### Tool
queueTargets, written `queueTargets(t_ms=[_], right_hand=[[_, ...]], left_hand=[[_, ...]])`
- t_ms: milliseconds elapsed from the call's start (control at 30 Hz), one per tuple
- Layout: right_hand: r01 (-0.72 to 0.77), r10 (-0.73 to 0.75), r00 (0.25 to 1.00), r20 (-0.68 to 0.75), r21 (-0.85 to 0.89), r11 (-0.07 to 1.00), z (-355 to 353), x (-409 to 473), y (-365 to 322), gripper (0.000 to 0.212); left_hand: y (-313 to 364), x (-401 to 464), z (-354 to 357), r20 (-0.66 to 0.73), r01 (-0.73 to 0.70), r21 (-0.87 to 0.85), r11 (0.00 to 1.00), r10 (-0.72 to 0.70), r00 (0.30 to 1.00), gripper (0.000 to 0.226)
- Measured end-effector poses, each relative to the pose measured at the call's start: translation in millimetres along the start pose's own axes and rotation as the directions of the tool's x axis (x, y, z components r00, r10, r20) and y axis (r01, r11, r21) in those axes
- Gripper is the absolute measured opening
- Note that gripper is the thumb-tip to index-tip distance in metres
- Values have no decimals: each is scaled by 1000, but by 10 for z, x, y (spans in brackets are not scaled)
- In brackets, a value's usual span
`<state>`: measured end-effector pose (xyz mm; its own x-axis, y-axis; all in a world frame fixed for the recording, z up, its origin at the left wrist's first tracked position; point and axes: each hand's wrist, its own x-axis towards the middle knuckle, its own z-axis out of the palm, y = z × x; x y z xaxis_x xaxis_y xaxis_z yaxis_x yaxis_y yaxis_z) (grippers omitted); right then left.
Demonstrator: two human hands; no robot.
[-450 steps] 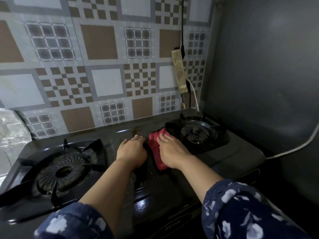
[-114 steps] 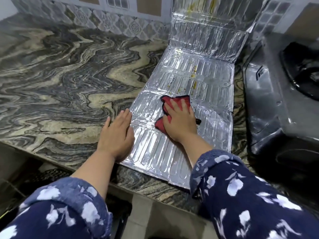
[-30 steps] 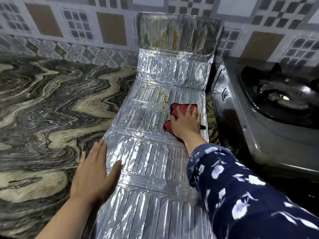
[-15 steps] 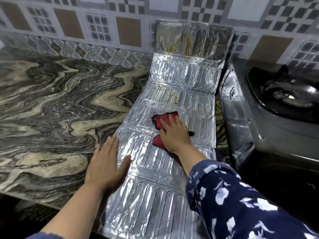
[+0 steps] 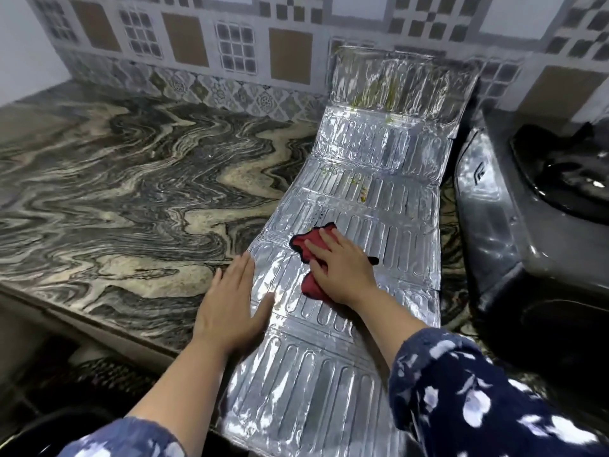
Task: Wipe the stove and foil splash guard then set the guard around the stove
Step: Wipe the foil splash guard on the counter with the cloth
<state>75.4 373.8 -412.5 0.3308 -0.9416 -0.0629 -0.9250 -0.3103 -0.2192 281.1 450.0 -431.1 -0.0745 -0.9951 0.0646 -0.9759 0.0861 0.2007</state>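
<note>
From the head camera, your right hand (image 5: pixel 342 268) lies flat, fingers spread and extended toward 11 o'clock, pressing down on the crumpled red cloth with dark edging (image 5: pixel 308 255); the cloth shows at the fingertips and under the palm's left side, pinned rather than gripped. Cloth and hand sit on the middle panels of the long ribbed silver foil splash guard (image 5: pixel 362 179), which lies unfolded on the swirled grey-and-cream marble desk (image 5: pixel 131 179), its far panel bent up against the brown-and-grey patterned tile wall (image 5: pixel 230 41) at 12 o'clock. Small yellowish specks dot the panels beyond the cloth. Your left hand (image 5: pixel 230 308) is open and flat, fingers together, palm resting across the guard's left edge, partly on foil, partly on the desk. The black gas stove (image 5: pixel 514 225) sits at 3 o'clock, just beside the guard's right edge. Both blue floral sleeves (image 5: pixel 461 390) show at 6 o'clock.
</note>
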Motion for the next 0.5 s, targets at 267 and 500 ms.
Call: queueTargets(t_ms=[267,500], right_hand=[[-217,219,975,35,-61,974,-134,804,322,51],[-79,79,997,19,29,996,45,800,-410,52]], left_hand=[[-1,-3,47,-29,19,-8,1000,-19,999,74],[-7,17,32,12,13,27,1000,-14,1000,79]])
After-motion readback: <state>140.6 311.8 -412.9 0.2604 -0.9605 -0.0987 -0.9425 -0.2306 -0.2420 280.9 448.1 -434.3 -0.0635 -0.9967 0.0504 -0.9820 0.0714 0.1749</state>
